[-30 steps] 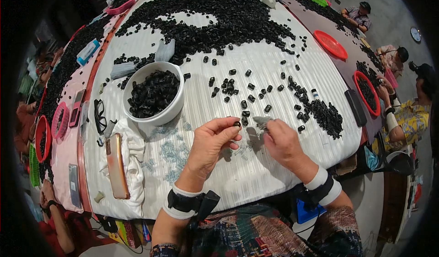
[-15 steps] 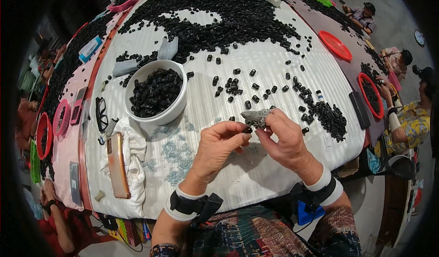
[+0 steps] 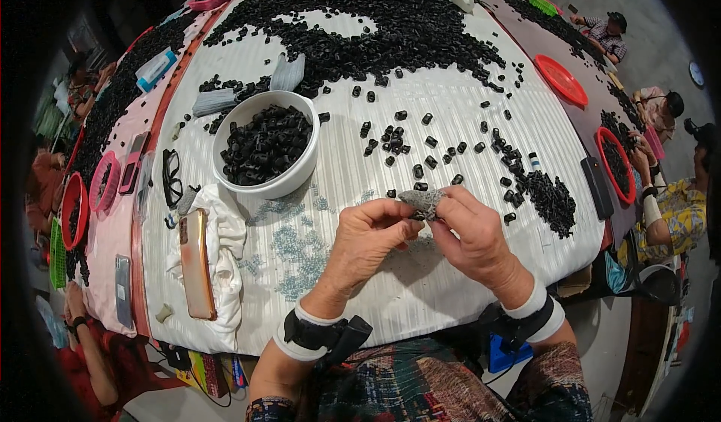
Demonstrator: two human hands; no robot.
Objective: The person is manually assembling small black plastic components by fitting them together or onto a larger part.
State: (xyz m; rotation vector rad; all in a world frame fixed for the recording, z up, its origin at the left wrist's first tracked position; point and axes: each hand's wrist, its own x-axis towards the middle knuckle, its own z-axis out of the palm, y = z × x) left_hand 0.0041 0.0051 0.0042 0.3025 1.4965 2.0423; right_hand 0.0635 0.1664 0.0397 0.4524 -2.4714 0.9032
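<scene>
My left hand (image 3: 362, 243) is closed in a pinch in front of me, thumb and forefinger on a small black plastic part that is now mostly hidden; the earlier frame shows its dark end. Facing it, my right hand (image 3: 476, 233) grips a crumpled grey rag (image 3: 422, 200), which presses against the left fingertips. Just beyond both hands lie loose black plastic parts (image 3: 418, 172) on the white table cover (image 3: 420, 302). A white bucket (image 3: 310, 149) filled with similar black parts (image 3: 266, 148) stands at the left.
A large spread of black parts (image 3: 405, 24) covers the far table. Slim black pieces (image 3: 550, 200) are heaped at right. Left lie a phone (image 3: 197, 268) on white cloth (image 3: 229, 234), glasses (image 3: 172, 178) and bluish beads (image 3: 293, 253). People sit at both side tables.
The rag has come over to the left fingertips and now covers the black part they pinch. My view has shifted slightly, so the table sits a little differently.
</scene>
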